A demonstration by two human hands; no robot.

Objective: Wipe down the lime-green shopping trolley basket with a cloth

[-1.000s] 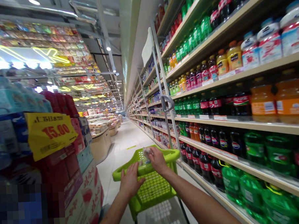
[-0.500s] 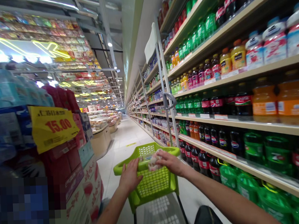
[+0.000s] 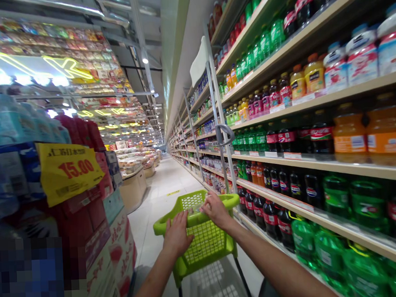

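Note:
A green shopping cart (image 3: 202,242) stands right in front of me. My left hand (image 3: 178,232) lies over the left part of its handle bar, fingers curled across the top. Over the right part of the bar reaches my right hand (image 3: 216,211), its fingers bent down into the basket. A pale bit shows at those fingertips, part of a pink and white packet that is mostly hidden. Behind the bar, a clear-looking package (image 3: 194,208) is partly visible in the basket.
Tall shelves of bottled drinks (image 3: 287,136) run along the right, with a grey-handled metal frame (image 3: 224,134) against them. Stacked drink packs with a yellow price sign (image 3: 69,169) stand close on the left. The white-tiled aisle (image 3: 168,171) stretches ahead past display bins (image 3: 132,186).
My right hand has moved slightly left and lowered the pink and white packet behind the handle bar. My left hand stays on the bar. The cart sits slightly farther right in view.

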